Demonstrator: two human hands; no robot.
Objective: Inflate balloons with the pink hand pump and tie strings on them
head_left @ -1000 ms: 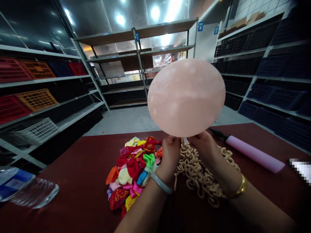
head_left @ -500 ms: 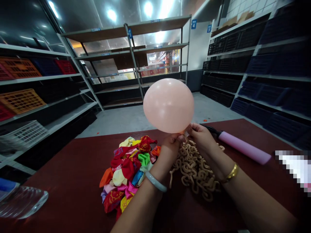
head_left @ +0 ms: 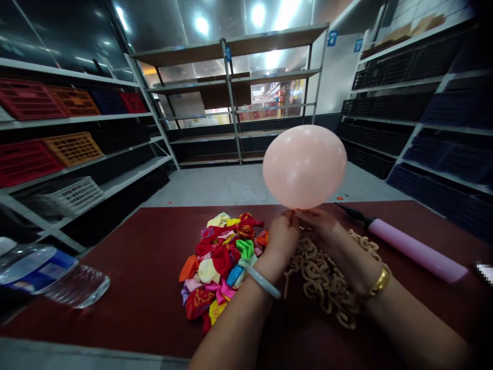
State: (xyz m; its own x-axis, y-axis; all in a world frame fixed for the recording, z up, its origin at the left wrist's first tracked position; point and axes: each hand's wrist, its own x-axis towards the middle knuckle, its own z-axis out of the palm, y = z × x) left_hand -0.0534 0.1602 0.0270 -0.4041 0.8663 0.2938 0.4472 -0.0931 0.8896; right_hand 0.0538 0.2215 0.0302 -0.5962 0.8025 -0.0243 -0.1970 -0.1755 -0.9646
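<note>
A pink balloon (head_left: 305,165), blown up, is held near the far edge of the table (head_left: 142,262); left hand (head_left: 283,236) and right hand (head_left: 325,226) pinch it underneath, hiding the neck. A snug pinch should keep air in.

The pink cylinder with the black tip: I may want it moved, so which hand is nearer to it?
Right. The right hand is at the base of the balloon, left of the pink cylinder; the left hand, also there, is farther left.

one head-worn camera looks forward and down from close above the table (head_left: 142,288) toward shelves (head_left: 231,103).
</note>
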